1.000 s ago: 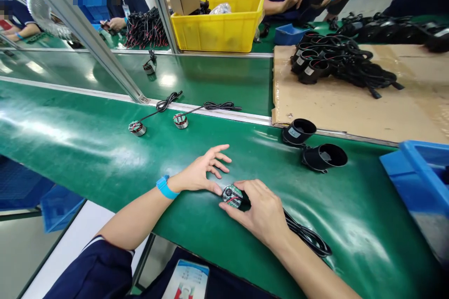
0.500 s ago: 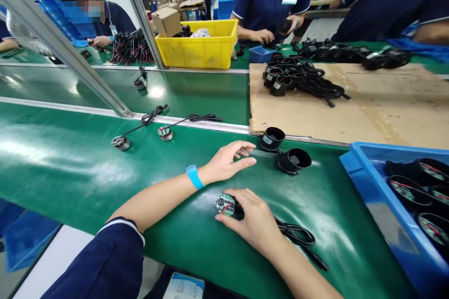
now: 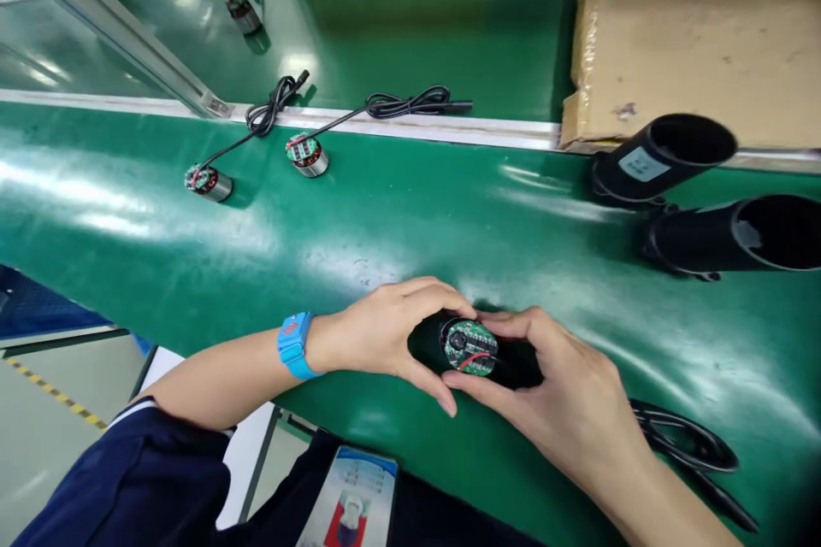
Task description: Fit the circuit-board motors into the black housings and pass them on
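Observation:
A small round motor with a green circuit board [image 3: 473, 347] on its face stands over the green work surface, a red wire showing on the board. My right hand [image 3: 558, 367] grips its rim between thumb and fingers. A black cable [image 3: 689, 440] lies looped beyond my right wrist. My left hand [image 3: 391, 333], with a blue wrist strap [image 3: 295, 346], curves around the motor's left side. Its fingertips reach the upper rim, while its thumb stays apart below; exact contact is hard to tell.
Two similar motors, one [image 3: 308, 155] and another [image 3: 209, 183], lie with cables toward the back left. Further back is a third motor [image 3: 244, 15]. Two black cylindrical housings, one [image 3: 660, 158] behind the other [image 3: 724, 235], stand at the right near a cardboard sheet [image 3: 699, 51].
My left hand has come down from above to the motor held by my right hand. The view has tilted downward, bringing the hands and bench closer.

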`<state>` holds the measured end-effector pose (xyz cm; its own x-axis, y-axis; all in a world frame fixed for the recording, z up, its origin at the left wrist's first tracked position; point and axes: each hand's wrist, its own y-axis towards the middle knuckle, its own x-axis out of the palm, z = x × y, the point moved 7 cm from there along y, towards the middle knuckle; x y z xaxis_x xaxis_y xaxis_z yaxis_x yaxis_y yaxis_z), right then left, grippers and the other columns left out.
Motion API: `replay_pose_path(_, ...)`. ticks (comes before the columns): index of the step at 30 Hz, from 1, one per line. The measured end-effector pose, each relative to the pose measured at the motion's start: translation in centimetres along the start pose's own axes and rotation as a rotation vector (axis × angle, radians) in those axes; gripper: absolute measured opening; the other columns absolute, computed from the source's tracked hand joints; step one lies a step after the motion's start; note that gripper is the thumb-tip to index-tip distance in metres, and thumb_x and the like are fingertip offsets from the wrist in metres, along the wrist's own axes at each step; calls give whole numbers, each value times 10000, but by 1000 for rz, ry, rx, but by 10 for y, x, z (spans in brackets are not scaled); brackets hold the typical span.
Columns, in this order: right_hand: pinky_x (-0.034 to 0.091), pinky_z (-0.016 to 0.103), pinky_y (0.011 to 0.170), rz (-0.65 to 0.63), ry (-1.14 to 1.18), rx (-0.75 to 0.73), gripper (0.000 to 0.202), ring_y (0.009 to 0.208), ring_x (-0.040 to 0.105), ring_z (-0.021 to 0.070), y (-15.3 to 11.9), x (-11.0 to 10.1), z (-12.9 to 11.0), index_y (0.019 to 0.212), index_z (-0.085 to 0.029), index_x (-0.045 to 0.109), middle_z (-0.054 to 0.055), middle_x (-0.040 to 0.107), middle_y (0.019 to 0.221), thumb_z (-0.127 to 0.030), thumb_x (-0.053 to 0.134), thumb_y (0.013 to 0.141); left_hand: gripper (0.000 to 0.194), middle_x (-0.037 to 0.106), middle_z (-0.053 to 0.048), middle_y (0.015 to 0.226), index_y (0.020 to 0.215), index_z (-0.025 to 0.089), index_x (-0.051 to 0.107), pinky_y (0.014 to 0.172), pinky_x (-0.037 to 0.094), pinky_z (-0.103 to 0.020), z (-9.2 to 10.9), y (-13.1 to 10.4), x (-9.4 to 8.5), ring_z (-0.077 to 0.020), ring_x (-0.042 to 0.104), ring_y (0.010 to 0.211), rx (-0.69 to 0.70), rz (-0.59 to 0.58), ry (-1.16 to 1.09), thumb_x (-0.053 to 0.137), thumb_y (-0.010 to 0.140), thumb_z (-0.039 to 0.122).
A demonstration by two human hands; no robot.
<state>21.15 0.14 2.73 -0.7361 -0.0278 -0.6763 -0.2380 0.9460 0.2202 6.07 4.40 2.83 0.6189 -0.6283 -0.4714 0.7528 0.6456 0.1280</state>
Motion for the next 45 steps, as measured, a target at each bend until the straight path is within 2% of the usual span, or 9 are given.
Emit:
replay_pose_path(6, 640, 360, 672, 5, -6, 9, 460, 831, 758, 244, -3, -1, 1, 1047, -260, 580, 47, 760, 955, -649, 688, 826, 578, 705, -80, 1200, 1243, 215, 580, 1000, 546, -370, -1, 1, 3, -234, 673, 1121, -21, -41, -32, 784, 800, 526)
replay_pose_path(12, 645, 335, 680, 21, -77, -57, 371, 856, 760, 229, -3, -3, -5, 1051, -252, 592, 39, 766, 946, -591, 627, 905, 557, 715, -83, 1160, 1245, 206, 592, 960, 557, -350, -3, 0, 2, -231, 686, 1075, 36, 28, -9, 778, 816, 509)
replay_pose_path(17, 636, 302, 673, 45, -134, -94, 390, 826, 762, 211, -3, -2, -9, 1010, -231, 585, 50, 767, 927, -608, 606, 910, 569, 698, -108, 1176, 1246, 192, 573, 944, 553, -376, 0, 0, 1, -250, 676, 1074, 18, 14, -52, 765, 825, 522)
replay_pose_path(21, 627, 299, 671, 85, -143, -87, 408, 778, 755, 199, -2, -4, -10, 1040, -225, 605, 41, 766, 910, -602, 645, 888, 261, 688, -106, 1163, 1213, 177, 583, 948, 535, -367, 2, 3, -1, -214, 660, 1075, -82, -33, -155, 549, 1009, 336)
replay_pose_path(25, 626, 292, 676, 97, -139, -108, 420, 782, 755, 197, -2, -4, -12, 1043, -228, 603, 41, 768, 919, -601, 675, 864, 157, 682, -83, 1102, 1134, 168, 603, 934, 521, -342, 2, 5, -2, -192, 645, 1037, -150, -20, -142, 528, 1004, 214)
replay_pose_path(31, 635, 293, 699, 90, -150, -109, 409, 808, 761, 204, -1, -3, -14, 996, -221, 590, 53, 767, 927, -606, 655, 873, 135, 677, -65, 1060, 1107, 174, 609, 905, 518, -322, 2, 8, -3, -182, 636, 1002, -127, -50, -112, 545, 994, 208)
replay_pose_path(38, 620, 269, 678, 116, -181, -102, 437, 740, 752, 179, -2, -4, -17, 995, -200, 581, 51, 756, 878, -625, 608, 897, 215, 700, -111, 1128, 1148, 142, 619, 976, 520, -350, 4, 9, -2, -211, 646, 1090, 90, -100, 55, 462, 1034, 235)
replay_pose_path(42, 614, 270, 688, 114, -156, -91, 453, 748, 751, 180, -2, -2, -14, 1008, -204, 580, 50, 757, 894, -638, 616, 884, 237, 701, -109, 1132, 1153, 147, 622, 964, 519, -358, 3, 9, -2, -215, 652, 1075, 83, -102, 92, 439, 1040, 249)
replay_pose_path(45, 615, 286, 718, 126, -154, -83, 460, 796, 753, 193, -2, -1, -12, 1016, -208, 564, 60, 753, 914, -644, 617, 881, 258, 697, -96, 1122, 1175, 167, 618, 958, 515, -351, 5, 7, -5, -208, 654, 1053, 40, -79, 18, 436, 1048, 299)
